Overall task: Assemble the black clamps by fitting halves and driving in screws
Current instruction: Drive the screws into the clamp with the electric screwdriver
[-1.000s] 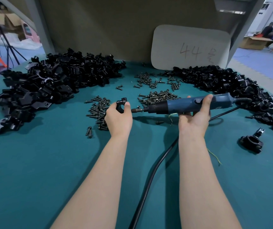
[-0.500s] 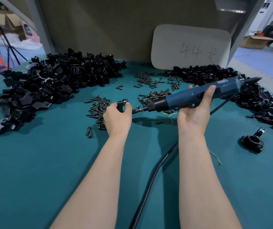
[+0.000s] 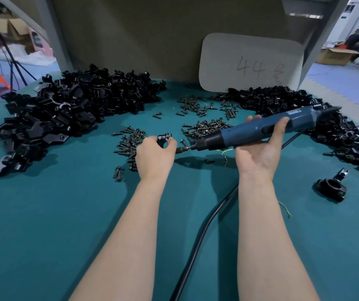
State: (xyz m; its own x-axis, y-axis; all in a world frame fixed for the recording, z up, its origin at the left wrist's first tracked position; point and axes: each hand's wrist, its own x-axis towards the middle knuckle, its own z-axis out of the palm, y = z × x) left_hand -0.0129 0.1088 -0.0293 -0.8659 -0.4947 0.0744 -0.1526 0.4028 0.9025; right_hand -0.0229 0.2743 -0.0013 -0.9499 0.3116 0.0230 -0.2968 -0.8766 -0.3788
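The right hand (image 3: 259,153) is gripping the blue screwdriver (image 3: 254,131), its rear now tilting higher than before. The left hand (image 3: 154,157) is still pinching the black clamp (image 3: 164,136) just beside its tip.

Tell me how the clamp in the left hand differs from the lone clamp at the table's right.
The held clamp is pinched in the left hand; the lone clamp lies untouched on the table. The held clamp is half hidden by fingers; the lone clamp shows its whole ring, opening upward. The screwdriver tip points at the held clamp, not the lone clamp. Both are black.
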